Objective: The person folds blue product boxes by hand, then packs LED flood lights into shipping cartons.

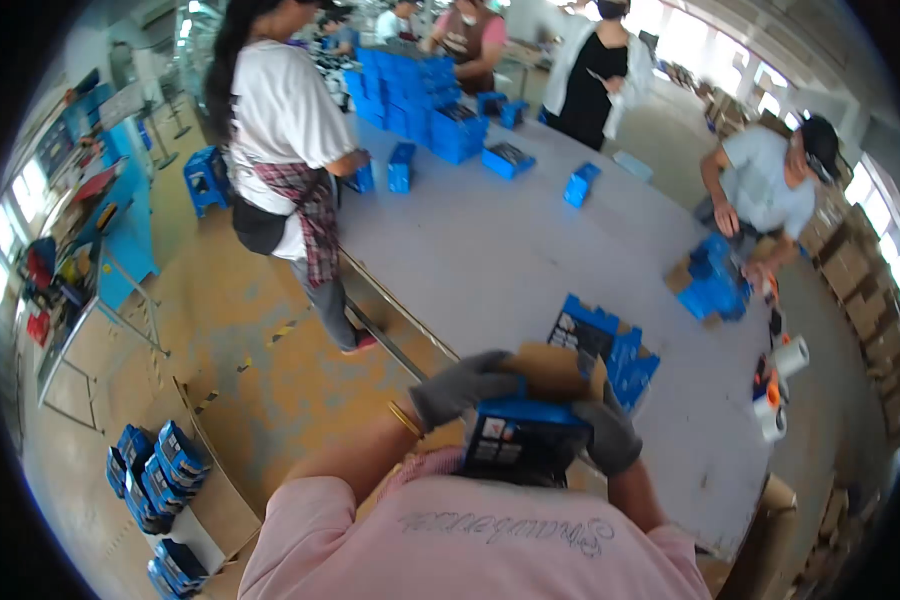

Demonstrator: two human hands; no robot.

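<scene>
A blue and black printed cardboard box [525,440], its brown inner side showing at the top, is held against my chest at the table's near edge. My left hand [462,388], in a grey glove, grips its left side near the raised flap. On the opposite side, my right hand [612,432], gloved the same way, has its fingers closed around the cardboard. Just beyond the box, flat blue cardboard pieces [622,362] lie on the table. The inside of the box is hidden from me.
Blue boxes [400,95] are stacked at the far end of the grey table [450,250]. A person [770,185] handles blue cardboard [712,278] on the right, near tape rolls [792,355]. Another person [285,120] stands at the left edge. Bundled blue cardboard [160,475] sits lower left.
</scene>
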